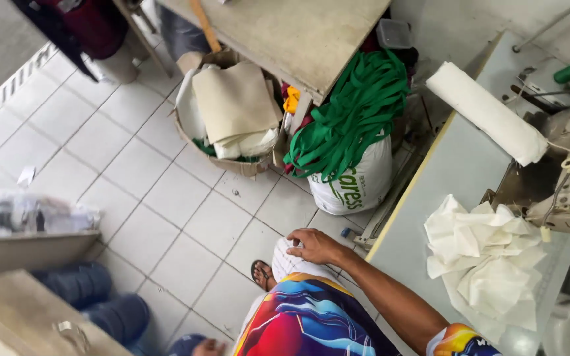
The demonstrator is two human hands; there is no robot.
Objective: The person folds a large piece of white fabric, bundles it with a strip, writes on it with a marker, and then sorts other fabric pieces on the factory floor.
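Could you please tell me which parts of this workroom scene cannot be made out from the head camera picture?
- Left hand: not in the head view at all.
- Right hand: rests on the knee; its palm is turned away, so whether it holds anything is unclear.
- Sewing machine: cut off by the right edge.
- White sack: its mouth is covered by green straps.
- Clutter on the left shelf: too blurred to identify.
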